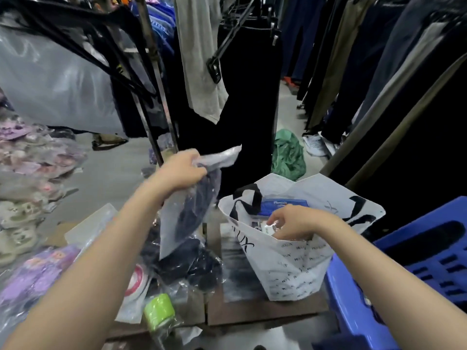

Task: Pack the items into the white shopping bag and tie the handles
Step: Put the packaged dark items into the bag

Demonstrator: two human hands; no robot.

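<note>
Two hands work: left hand (180, 173) grips a floppy, slippery plastic packet (187, 213) by its top; right hand (293, 222) pinches something small inside the white shopping bag (290, 269), mid-frame.

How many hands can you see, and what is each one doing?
2. The left hand holds up a clear packet of dark clothing beside the white shopping bag. The right hand reaches into the bag's open top.

White shopping bag (298, 269) upright, open; dark garment in clear polybag (188, 213) hanging beside, seemingly folded.
</note>
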